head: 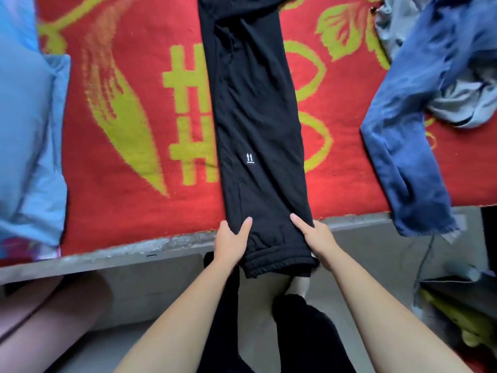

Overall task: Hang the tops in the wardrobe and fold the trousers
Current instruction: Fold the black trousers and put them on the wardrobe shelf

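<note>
Black trousers (255, 111) lie lengthwise down the middle of the bed, the legs folded one on the other, a small white label on the cloth. Their elastic end hangs over the bed's near edge. My left hand (231, 242) grips the left side of that end, thumb on top and fingers under the cloth. My right hand (316, 236) grips the right side the same way. Blue jeans (408, 125) lie on the right of the bed, one leg hanging over the edge.
A red blanket with yellow-green patterns (129, 130) covers the bed. A light blue pillow or quilt (27, 130) lies at the left. Grey and white clothes (468, 100) are heaped at the right. A cable and yellow things sit on the floor at lower right.
</note>
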`<state>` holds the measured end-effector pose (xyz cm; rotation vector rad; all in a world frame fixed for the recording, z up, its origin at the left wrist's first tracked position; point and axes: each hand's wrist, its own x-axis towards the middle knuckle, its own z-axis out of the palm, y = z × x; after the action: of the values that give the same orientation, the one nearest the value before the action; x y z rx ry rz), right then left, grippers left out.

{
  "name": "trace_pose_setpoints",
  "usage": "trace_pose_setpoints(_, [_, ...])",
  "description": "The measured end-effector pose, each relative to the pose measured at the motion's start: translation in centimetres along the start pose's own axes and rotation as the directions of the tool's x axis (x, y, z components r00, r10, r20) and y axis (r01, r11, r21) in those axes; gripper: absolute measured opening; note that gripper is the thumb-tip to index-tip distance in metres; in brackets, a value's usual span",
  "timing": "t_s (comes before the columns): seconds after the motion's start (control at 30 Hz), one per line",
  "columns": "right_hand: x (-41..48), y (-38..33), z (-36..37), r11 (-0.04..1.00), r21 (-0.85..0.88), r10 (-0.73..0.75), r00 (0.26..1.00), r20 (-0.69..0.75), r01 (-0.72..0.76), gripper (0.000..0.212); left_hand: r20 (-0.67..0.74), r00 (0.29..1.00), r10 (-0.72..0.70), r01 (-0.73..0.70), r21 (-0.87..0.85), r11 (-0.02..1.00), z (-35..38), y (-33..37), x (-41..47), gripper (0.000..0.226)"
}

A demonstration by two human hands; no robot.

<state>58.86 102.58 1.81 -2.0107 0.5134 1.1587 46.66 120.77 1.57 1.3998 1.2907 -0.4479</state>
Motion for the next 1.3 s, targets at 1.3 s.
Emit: trace_pose_setpoints(1.3, [3.5,3.5,-2.1,0.682,-0.575,-0.556,0.831,-0.007,0.451,0.068,-0.218,0.878,0.426,-0.325,0.382,0.865,3.4,-0.3,2.3,0.062])
